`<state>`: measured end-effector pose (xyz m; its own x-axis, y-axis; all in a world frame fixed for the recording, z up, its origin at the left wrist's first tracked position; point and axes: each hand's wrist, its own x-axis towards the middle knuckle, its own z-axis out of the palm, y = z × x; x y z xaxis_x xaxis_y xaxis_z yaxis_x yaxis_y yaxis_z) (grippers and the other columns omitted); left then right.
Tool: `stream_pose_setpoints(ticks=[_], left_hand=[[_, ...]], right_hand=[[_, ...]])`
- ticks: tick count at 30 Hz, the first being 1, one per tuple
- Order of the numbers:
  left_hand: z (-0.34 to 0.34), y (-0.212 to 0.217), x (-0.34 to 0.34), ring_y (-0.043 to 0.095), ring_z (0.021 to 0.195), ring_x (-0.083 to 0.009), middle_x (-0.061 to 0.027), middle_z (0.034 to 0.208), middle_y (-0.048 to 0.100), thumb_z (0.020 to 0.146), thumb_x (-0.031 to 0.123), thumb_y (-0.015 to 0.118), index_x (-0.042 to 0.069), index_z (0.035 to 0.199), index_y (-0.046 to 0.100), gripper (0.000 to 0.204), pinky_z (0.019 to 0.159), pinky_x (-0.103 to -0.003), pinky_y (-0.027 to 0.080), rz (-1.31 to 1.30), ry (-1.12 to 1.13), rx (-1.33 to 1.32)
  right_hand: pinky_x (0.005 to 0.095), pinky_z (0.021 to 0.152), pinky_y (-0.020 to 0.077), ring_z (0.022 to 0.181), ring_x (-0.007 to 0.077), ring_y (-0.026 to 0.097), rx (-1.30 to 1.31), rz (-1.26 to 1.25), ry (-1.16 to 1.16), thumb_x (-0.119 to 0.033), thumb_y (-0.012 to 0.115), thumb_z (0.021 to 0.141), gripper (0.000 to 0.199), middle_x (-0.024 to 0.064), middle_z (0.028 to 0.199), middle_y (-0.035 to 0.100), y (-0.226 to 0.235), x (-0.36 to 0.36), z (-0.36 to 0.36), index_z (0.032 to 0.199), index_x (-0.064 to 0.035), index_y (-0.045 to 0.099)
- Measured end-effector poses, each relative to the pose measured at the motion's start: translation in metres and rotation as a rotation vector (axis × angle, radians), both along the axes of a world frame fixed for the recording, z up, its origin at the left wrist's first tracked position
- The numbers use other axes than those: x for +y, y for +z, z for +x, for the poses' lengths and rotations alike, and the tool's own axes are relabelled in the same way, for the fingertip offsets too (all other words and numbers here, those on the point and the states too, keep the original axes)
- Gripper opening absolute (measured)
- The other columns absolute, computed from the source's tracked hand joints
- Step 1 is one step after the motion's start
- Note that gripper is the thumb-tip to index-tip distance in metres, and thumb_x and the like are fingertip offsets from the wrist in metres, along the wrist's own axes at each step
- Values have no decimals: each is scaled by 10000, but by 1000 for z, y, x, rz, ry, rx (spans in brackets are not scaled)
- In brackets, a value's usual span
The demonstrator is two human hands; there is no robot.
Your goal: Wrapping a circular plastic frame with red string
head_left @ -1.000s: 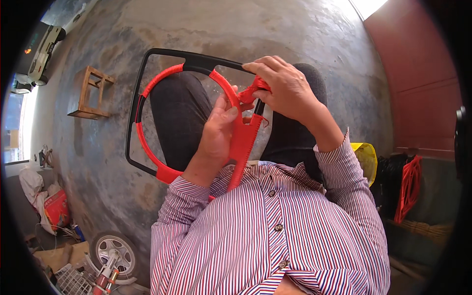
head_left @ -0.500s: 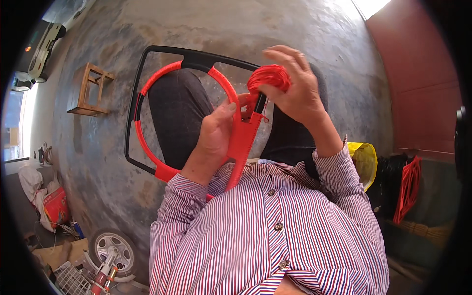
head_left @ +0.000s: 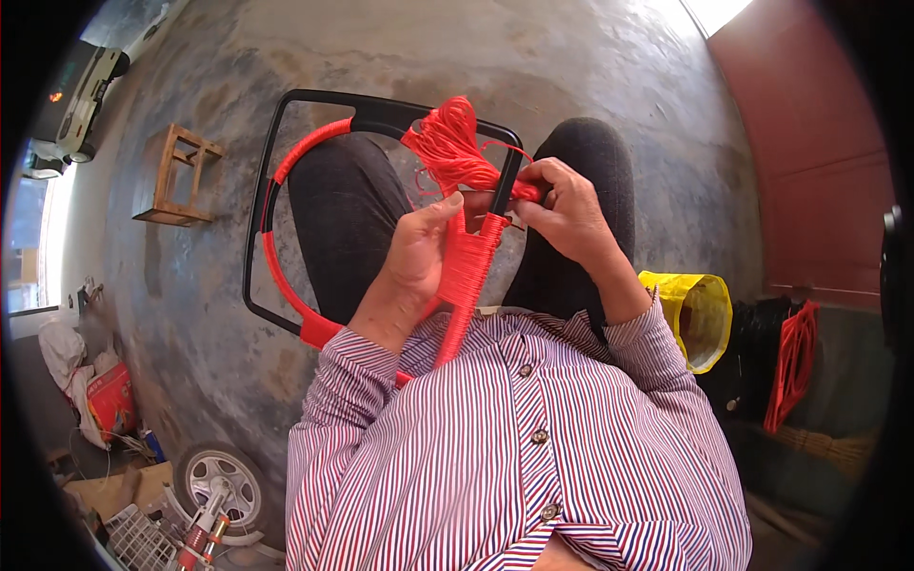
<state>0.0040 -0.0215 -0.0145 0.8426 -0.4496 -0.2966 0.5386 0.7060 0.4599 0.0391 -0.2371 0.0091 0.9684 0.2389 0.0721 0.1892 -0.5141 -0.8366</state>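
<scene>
Striped shirt (head_left: 457, 447): nearest of all, filling the lower middle, with buttons (head_left: 540, 437) down its front.
Left hand (head_left: 415, 255): closed around the red-wrapped section (head_left: 468, 271), thumb on the near face by its upper end, fingers passing behind.
Right hand (head_left: 571, 214): thumb and fingers drawn together on one end of the red cord bundle (head_left: 452, 147), just right of the side bar (head_left: 506, 183); the fingertips are partly hidden, so it may be the whole end or only some strands that they pinch.
Cord bundle: loose loops spread across the upper right of the black frame (head_left: 249, 243), the side bar crossing in front; one thin strand arcs toward the right hand.
Black frame: above the lap, roughly rectangular with rounded corners.
Red-wrapped ring (head_left: 283, 285): inside the frame and joined to it, with a dark stretch showing between wraps on the left.
Dark trousers (head_left: 347, 228): knees apart, one behind the ring, the other behind the right hand.
Yellow container (head_left: 674, 309): near the right forearm, its open end turned rightward.
Red coil (head_left: 792, 366): hanging to the right of that container.
Spoked wheel (head_left: 221, 487): lower left, near a white wire rack (head_left: 141, 542).
Wooden stool (head_left: 157, 181): on the grey floor (head_left: 214, 285), left of the frame.
Dark red panel (head_left: 809, 143): upright at the far right.
</scene>
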Motion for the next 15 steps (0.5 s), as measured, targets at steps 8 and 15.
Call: stream_pose_setpoints(ticks=[8, 15], left_hand=[[-2, 12, -6, 731, 855, -305, -230, 1013, 708, 986, 137, 608, -27, 1121, 608, 213, 762, -400, 629, 111, -5, 85], [-4, 17, -6, 732, 817, -315, -252, 986, 702, 965, 88, 635, -3, 1099, 593, 167, 725, -390, 636, 157, -15, 82]], right_hand=[[383, 882, 486, 904, 222, 635, 64, 1018, 154, -222, 645, 720, 437, 145, 1000, 647, 27, -38, -19, 1101, -38, 540], [330, 669, 440, 718, 108, 548, 89, 1402, 514, -269, 578, 960, 347, 52, 857, 559, 70, -121, -30, 1208, -39, 500]])
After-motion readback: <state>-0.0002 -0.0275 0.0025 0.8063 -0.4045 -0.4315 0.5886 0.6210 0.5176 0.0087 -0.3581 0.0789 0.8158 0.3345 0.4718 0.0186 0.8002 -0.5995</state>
